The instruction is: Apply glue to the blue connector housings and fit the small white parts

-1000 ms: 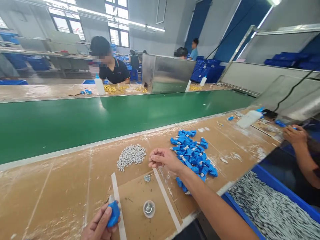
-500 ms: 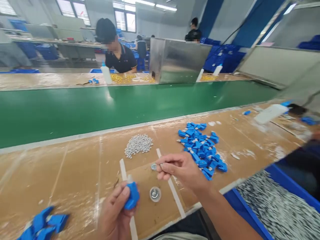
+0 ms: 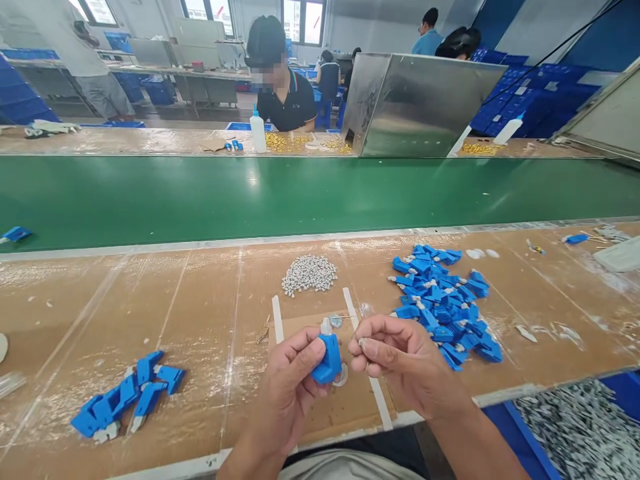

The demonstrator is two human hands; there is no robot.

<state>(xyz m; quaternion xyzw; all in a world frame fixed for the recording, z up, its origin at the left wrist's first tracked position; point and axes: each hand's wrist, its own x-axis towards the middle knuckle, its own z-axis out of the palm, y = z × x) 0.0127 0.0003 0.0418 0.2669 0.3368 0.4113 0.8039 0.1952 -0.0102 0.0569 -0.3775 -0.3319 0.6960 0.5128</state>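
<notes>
My left hand (image 3: 295, 373) is closed around a blue plastic piece with a whitish tip (image 3: 327, 357), held tip up above the work mat. Close to its right, my right hand (image 3: 395, 353) pinches thumb and fingers together; something tiny and pale shows at the fingertips, too small to name. Behind the hands, a thin stick (image 3: 345, 316) lies across a small clear blob (image 3: 335, 322). A small round clear dish (image 3: 343, 376) is partly hidden behind the left hand's piece. Farther back lies a heap of small grey pellets (image 3: 310, 274).
To the right is a large pile of blue pieces (image 3: 440, 300); a smaller group (image 3: 135, 390) lies left. White strips (image 3: 277, 320) edge the mat. Beyond runs a green belt (image 3: 300, 200), with a co-worker (image 3: 290, 100) across it. A blue bin (image 3: 520, 440) of grey parts stands lower right.
My left hand has brought the blue piece up and right, over the mat. My right hand has drawn back from the clear blob and now faces it. The view has turned left.
</notes>
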